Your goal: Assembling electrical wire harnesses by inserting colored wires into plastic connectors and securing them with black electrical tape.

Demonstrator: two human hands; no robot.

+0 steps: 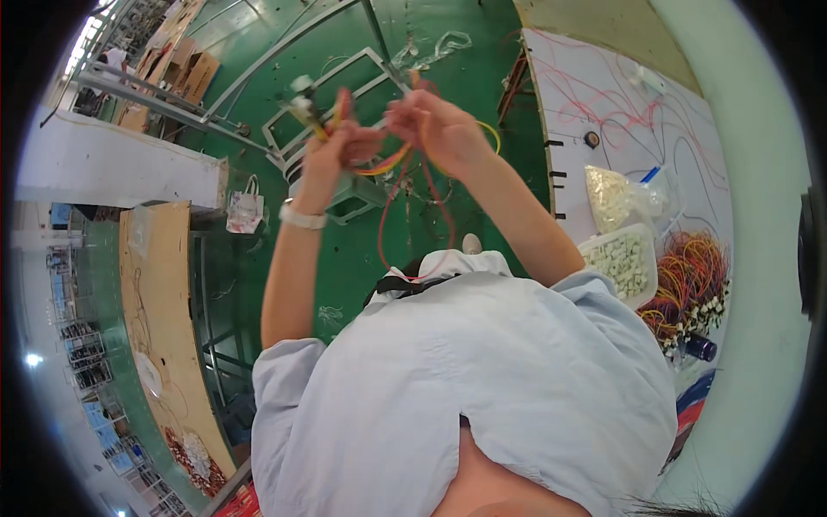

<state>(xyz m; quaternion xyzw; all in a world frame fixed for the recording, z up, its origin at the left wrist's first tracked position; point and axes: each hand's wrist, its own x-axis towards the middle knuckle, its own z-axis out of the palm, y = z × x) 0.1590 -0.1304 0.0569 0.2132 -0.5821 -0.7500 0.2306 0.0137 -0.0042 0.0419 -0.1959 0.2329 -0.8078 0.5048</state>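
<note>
Both my hands are raised in front of me over the green floor, somewhat smeared by motion. My left hand [340,146], with a white band on its wrist, is closed round a bundle of wires; white connectors [301,96] stick out past its far side. Yellow, orange and red wires [392,162] sag between the two hands. My right hand [435,125] has its fingers pinched together on the wires, and what sits at its fingertips is too blurred to make out. A red wire loop [382,228] hangs down from the hands toward my shirt.
To the right, a white table [564,103] bears loose red wires, a bag of small cream parts [607,196], a white tray [648,246] of connectors and a heap of coloured wires [698,271]. Grey metal frames [258,65] stand ahead. Leftward is a wooden bench [168,293].
</note>
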